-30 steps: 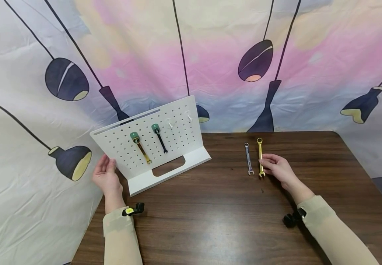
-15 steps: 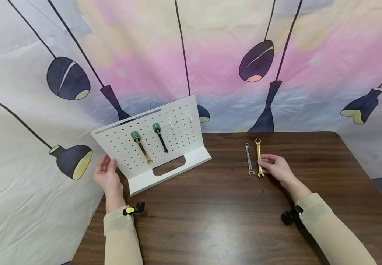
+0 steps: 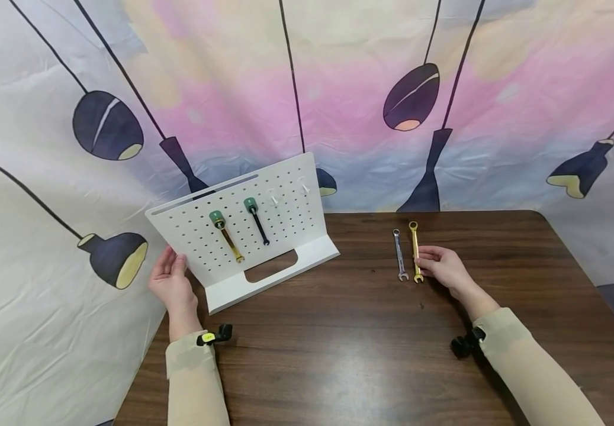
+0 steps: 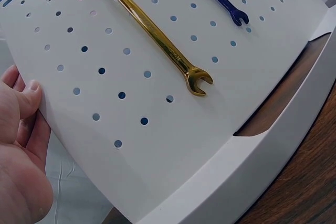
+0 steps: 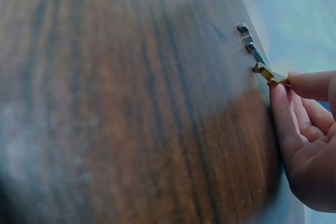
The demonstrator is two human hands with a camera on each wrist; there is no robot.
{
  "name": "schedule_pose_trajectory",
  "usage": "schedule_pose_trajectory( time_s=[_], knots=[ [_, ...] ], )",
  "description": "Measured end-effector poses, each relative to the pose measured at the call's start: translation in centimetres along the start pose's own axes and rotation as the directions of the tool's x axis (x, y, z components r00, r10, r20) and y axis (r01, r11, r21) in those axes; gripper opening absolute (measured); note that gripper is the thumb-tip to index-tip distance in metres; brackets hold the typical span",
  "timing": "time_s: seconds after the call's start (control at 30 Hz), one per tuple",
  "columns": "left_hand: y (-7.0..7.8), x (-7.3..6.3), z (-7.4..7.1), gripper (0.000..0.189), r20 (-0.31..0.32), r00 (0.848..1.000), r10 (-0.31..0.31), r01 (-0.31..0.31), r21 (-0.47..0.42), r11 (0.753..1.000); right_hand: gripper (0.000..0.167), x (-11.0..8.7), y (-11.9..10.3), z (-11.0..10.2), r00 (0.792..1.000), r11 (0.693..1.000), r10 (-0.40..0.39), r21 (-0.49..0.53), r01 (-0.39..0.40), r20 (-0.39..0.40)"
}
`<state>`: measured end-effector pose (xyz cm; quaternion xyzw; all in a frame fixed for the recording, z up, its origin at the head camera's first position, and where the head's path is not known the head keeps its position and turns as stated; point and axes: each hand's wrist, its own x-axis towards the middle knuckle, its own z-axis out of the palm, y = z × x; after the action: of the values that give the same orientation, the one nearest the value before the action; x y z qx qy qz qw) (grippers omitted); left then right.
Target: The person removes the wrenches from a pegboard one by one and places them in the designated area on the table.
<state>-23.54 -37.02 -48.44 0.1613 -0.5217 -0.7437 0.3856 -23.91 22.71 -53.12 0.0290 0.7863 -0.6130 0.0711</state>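
My left hand (image 3: 172, 284) pinches the left edge of a white pegboard stand (image 3: 189, 236), thumb in front and fingers behind. On the board hang a gold wrench (image 4: 152, 30) and a dark wrench (image 3: 260, 228), which looks blue in the left wrist view; both have green at the top. Two clear hooks (image 3: 273, 200) to their right carry nothing. Over at the right, my right hand (image 3: 444, 269) holds a second gold wrench (image 3: 415, 242) between thumb and fingers, its open end towards me. Just left of it lies a silver wrench (image 3: 399, 254).
The brown wooden table (image 3: 338, 355) has a rounded far right corner. A fabric backdrop (image 3: 360, 165) printed with lamps hangs right behind the table and the pegboard. Each sleeve cuff carries a small black camera (image 3: 461, 346).
My right hand has shifted the gold wrench slightly left, closer to the silver one. My left hand and the pegboard have stayed where they were.
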Motion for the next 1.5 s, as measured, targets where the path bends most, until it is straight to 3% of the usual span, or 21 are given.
schedule_pose_trajectory(
  time_s=[0.6,1.5],
  knots=[
    [-0.1,0.1,0.0,0.031,-0.013,1.0,-0.006,0.006,-0.022,1.0,0.05,-0.2,-0.4,0.1,1.0,0.996,-0.01,-0.093,0.011,0.014],
    [0.1,-0.1,0.0,0.03,-0.011,1.0,-0.009,0.009,-0.009,1.0,0.043,-0.1,-2.2,1.0,0.998,0.966,0.043,-0.252,-0.055,-0.054]
  ],
)
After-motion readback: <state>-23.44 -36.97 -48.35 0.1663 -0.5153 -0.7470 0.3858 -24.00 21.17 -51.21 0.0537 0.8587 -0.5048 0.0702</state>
